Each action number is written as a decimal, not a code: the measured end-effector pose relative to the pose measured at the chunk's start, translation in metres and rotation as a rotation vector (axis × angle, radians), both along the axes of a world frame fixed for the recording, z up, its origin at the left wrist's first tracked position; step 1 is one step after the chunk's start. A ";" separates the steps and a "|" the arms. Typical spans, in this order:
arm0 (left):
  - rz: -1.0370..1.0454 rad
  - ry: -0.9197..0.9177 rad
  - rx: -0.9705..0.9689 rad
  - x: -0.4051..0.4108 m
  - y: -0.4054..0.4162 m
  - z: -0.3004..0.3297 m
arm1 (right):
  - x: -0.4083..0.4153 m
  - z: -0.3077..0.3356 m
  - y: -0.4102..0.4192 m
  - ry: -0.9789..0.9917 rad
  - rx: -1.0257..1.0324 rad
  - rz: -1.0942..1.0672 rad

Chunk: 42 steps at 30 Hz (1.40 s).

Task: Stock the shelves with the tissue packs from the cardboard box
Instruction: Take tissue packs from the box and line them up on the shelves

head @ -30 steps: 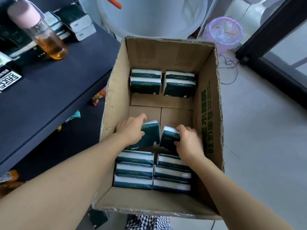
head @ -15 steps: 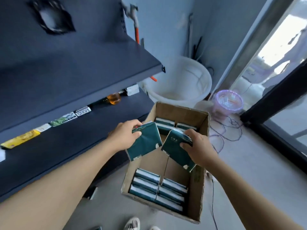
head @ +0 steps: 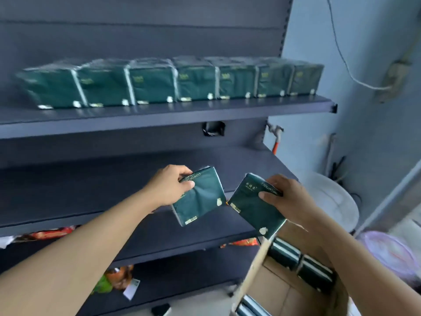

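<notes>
Left hand (head: 169, 187) grips one green pack (head: 200, 197) by its top edge, thumb on the front. Right hand (head: 288, 199) pinches a second pack (head: 251, 208), tilted, just right of the first; corners nearly touch. Shelf row (head: 173, 82) of packs sits above both hands. Box (head: 278, 293) lies below the right hand, with packs inside.
</notes>
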<state>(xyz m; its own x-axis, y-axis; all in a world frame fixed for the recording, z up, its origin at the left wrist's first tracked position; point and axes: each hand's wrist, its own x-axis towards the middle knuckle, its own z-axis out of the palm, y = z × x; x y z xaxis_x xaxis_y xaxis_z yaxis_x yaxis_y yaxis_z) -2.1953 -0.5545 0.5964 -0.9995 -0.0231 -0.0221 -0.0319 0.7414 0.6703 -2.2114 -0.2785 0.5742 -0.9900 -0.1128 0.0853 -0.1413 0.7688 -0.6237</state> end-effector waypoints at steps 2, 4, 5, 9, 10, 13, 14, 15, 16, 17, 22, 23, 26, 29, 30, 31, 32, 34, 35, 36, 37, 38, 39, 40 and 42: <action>0.036 0.045 -0.045 0.016 -0.037 0.019 | 0.002 0.021 -0.034 0.034 0.006 0.052; 0.072 0.081 -0.078 0.031 -0.075 0.035 | 0.008 0.039 -0.069 0.062 -0.026 0.091; 0.089 0.096 -0.085 0.039 -0.095 0.043 | 0.012 0.048 -0.088 0.078 -0.044 0.104; 0.148 0.145 -0.126 0.072 -0.171 0.073 | 0.028 0.084 -0.162 0.142 -0.080 0.164; 0.158 0.155 -0.137 0.080 -0.190 0.079 | 0.031 0.094 -0.181 0.158 -0.079 0.181; 0.189 0.188 -0.158 0.105 -0.245 0.097 | 0.041 0.122 -0.235 0.190 -0.088 0.234; 0.203 0.200 -0.163 0.113 -0.262 0.103 | 0.044 0.131 -0.253 0.206 -0.098 0.247; 0.219 0.214 -0.169 0.121 -0.277 0.109 | 0.047 0.139 -0.270 0.223 -0.113 0.257; 0.235 0.229 -0.174 0.128 -0.291 0.114 | 0.048 0.147 -0.286 0.240 -0.131 0.264; 0.249 0.245 -0.178 0.134 -0.305 0.120 | 0.050 0.154 -0.302 0.256 -0.147 0.270; 0.310 0.313 -0.205 0.150 -0.356 0.144 | 0.051 0.181 -0.370 0.337 -0.142 0.297; 0.319 0.323 -0.206 0.152 -0.363 0.148 | 0.050 0.186 -0.381 0.346 -0.142 0.303; 0.338 0.344 -0.205 0.153 -0.382 0.158 | 0.044 0.200 -0.411 0.366 -0.142 0.326; 0.359 0.354 -0.224 0.150 -0.397 0.167 | 0.033 0.216 -0.436 0.406 -0.121 0.340; 0.366 0.357 -0.228 0.148 -0.402 0.170 | 0.029 0.220 -0.444 0.415 -0.124 0.341; 0.372 0.361 -0.229 0.145 -0.406 0.172 | 0.024 0.225 -0.452 0.418 -0.133 0.341; 0.380 0.366 -0.227 0.142 -0.410 0.175 | 0.017 0.229 -0.460 0.415 -0.149 0.343; 0.397 0.380 -0.220 0.134 -0.418 0.179 | 0.002 0.237 -0.475 0.401 -0.183 0.358; 0.403 0.385 -0.218 0.129 -0.423 0.181 | -0.007 0.241 -0.482 0.392 -0.203 0.367; 0.409 0.389 -0.218 0.124 -0.427 0.183 | -0.017 0.245 -0.490 0.384 -0.224 0.377; 0.416 0.393 -0.217 0.119 -0.431 0.184 | -0.027 0.248 -0.498 0.378 -0.244 0.388; 0.425 0.397 -0.214 0.112 -0.436 0.185 | -0.039 0.252 -0.506 0.374 -0.260 0.400; 0.436 0.398 -0.208 0.105 -0.440 0.185 | -0.051 0.255 -0.515 0.371 -0.272 0.412; 0.450 0.398 -0.200 0.096 -0.444 0.186 | -0.065 0.257 -0.523 0.366 -0.280 0.424; 0.482 0.393 -0.183 0.076 -0.451 0.185 | -0.094 0.262 -0.540 0.357 -0.278 0.451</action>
